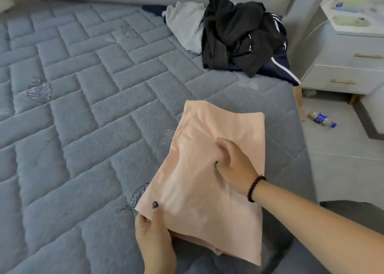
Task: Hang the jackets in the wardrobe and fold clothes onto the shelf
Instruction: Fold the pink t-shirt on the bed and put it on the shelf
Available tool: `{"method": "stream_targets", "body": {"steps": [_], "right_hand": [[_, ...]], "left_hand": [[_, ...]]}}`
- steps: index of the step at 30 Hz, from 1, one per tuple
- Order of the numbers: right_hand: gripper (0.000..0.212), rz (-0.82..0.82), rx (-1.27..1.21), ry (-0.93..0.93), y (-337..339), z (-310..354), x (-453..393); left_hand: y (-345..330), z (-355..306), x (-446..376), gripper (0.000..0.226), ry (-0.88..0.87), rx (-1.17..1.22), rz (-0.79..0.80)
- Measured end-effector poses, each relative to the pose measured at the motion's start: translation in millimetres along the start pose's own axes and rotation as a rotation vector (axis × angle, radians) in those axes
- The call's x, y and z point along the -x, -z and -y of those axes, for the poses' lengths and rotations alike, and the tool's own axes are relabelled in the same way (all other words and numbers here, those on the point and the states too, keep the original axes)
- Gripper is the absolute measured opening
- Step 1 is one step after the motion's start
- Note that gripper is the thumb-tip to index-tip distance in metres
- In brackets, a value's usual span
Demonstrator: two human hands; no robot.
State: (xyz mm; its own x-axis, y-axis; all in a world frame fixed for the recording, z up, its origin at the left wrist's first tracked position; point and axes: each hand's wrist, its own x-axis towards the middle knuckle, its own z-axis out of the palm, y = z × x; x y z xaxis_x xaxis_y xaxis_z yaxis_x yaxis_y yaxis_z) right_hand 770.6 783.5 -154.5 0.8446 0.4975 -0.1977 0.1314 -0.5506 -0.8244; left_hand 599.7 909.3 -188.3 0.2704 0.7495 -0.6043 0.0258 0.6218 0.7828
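A plain peach-pink cloth [207,169] is seen under the right hand [234,165] and beside the left hand [151,230], whose thumbnail is painted dark. A dark bead bracelet [254,187] is worn on the right wrist. The bedcover [83,107] is grey-blue, quilted in a brick pattern with silver leaves, and beyond the hands black, white and white-striped navy clothes [239,36] are piled.
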Motion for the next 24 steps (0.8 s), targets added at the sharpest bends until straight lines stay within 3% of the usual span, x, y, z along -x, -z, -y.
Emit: {"method": "stream_targets", "body": {"steps": [4,7,10,15,19,24], "right_hand": [[0.063,0.042,0.405,0.104,-19.8,-27.1,45.0],[0.06,0.027,0.586,0.045,-30.1,-30.4,65.7],[0.062,-0.011,0.613,-0.068,-31.8,-28.9,83.5],[0.077,-0.112,0.459,-0.253,-26.5,-31.5,115.4],[0.081,-0.167,0.263,-0.321,-14.4,-31.8,130.1],[0.082,-0.075,-0.107,-0.465,2.2,-36.3,141.2]], "left_hand": [[14.1,-0.2,3.7,0.02,-0.051,-0.055,0.046],[26.0,1.6,3.5,0.018,-0.117,-0.164,-0.021],[32.6,-2.0,7.3,0.011,-0.186,-0.289,-0.063],[31.1,-17.5,13.0,0.026,-0.41,-0.63,-0.062],[21.3,-22.5,19.1,0.054,-0.352,-0.832,0.037],[16.2,-29.6,17.0,0.039,-0.33,-1.129,0.151]]}}
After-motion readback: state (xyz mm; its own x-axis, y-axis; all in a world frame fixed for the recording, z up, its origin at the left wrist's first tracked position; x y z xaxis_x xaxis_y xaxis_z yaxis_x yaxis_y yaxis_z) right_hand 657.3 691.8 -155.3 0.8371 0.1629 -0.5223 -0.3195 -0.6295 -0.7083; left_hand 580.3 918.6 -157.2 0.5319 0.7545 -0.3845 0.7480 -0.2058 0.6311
